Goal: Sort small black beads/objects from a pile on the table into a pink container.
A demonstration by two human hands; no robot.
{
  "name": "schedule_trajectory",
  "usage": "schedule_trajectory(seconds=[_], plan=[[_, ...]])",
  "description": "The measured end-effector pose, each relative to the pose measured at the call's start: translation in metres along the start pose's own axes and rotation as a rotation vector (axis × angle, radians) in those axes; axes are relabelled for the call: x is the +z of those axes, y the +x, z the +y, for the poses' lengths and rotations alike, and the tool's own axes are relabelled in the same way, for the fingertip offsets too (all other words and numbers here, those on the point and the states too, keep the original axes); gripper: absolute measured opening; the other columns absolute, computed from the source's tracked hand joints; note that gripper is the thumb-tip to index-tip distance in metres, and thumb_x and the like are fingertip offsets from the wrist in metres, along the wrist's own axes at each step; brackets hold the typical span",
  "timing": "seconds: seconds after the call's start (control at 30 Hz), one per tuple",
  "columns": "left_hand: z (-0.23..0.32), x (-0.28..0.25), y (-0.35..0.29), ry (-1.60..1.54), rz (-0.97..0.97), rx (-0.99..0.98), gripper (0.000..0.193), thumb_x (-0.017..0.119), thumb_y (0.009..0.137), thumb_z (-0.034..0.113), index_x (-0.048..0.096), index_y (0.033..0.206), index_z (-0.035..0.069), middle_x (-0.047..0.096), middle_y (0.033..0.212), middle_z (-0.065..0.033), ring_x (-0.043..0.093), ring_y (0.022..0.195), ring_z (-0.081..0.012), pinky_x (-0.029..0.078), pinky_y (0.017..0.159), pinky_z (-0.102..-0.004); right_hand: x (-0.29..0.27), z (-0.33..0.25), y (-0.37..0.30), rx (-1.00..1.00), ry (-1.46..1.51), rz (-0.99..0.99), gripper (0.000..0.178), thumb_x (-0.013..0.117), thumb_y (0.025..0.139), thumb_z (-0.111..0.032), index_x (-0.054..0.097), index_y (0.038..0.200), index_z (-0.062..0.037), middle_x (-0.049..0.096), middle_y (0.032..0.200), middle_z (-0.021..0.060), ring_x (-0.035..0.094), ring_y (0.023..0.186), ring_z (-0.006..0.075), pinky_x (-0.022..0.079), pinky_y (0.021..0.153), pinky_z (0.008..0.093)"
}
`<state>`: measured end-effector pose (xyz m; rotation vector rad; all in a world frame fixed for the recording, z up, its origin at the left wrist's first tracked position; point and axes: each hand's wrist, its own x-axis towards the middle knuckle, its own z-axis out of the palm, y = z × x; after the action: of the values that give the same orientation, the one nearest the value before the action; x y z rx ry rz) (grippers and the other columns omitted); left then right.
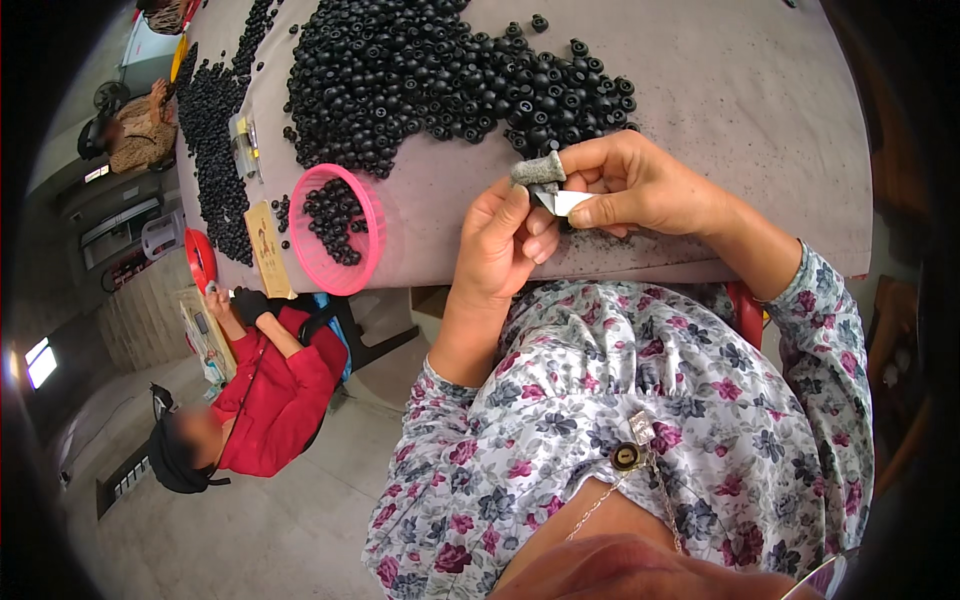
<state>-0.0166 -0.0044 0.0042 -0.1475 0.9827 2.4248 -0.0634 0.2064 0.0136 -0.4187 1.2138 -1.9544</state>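
In front of my chest, above the table's near edge, my two hands meet. A small black piece (545,188), mostly hidden by fingers, is pinched in my left hand (495,240). My right hand (640,185) grips a short white blade-like piece (572,203) between thumb and fingers, its pointed end against the black piece. A grey speckled finger cover (538,168) sits on the tip of my right index finger. Just beyond my hands lies a large heap of small round black parts (400,80), each with a ringed, hollow-looking face.
A pink basket (378,235) left of my hands holds several black parts. Farther left are a second heap (212,130), a tan card (266,250) and a clear package (243,148). A person in red (280,390) works beside a red container (200,260). Dark crumbs dot the tablecloth (740,130).
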Motion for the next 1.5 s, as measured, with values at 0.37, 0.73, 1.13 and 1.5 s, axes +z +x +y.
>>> schedule_trajectory(seconds=[0.37,0.73,1.13,1.5], plan=[[-0.002,0.003,-0.001,0.090,0.003,-0.026,0.032,0.053,0.101,0.030,0.059,0.107,-0.001,0.050,0.070,0.0012,0.043,0.050,-0.0049,0.037,0.045,-0.0199,-0.005,0.009,0.001,0.062,0.077,0.033,0.025,0.069,0.088,-0.008,0.067,0.110,0.0012,0.061,0.072,-0.0024,0.045,0.051,0.0026,0.030,0.043,0.0196],[-0.005,-0.007,0.002,-0.039,-0.008,0.019,0.029,0.058,0.099,0.025,0.059,0.114,0.001,0.052,0.072,-0.0013,0.046,0.053,-0.0084,0.040,0.049,-0.0220,-0.003,0.001,0.001,0.033,0.017,-0.040,0.037,0.072,0.085,-0.006,0.061,0.119,0.0017,0.059,0.075,-0.0029,0.049,0.055,0.0013,0.037,0.045,0.0167],[-0.003,-0.008,0.001,-0.003,-0.024,0.019,0.028,0.058,0.098,0.023,0.060,0.115,0.000,0.054,0.073,-0.0018,0.047,0.054,-0.0085,0.040,0.049,-0.0216,-0.003,0.000,0.001,0.026,0.011,-0.042,0.038,0.072,0.085,-0.007,0.061,0.120,0.0017,0.060,0.076,-0.0028,0.050,0.055,0.0007,0.037,0.045,0.0160],[-0.005,-0.007,0.002,0.024,-0.021,0.039,0.029,0.059,0.098,0.023,0.060,0.114,0.000,0.055,0.073,-0.0024,0.047,0.053,-0.0077,0.040,0.048,-0.0212,-0.003,0.003,0.000,0.015,0.007,-0.040,0.035,0.071,0.086,-0.010,0.062,0.118,0.0010,0.058,0.070,-0.0025,0.047,0.051,0.0028,0.034,0.043,0.0188]])
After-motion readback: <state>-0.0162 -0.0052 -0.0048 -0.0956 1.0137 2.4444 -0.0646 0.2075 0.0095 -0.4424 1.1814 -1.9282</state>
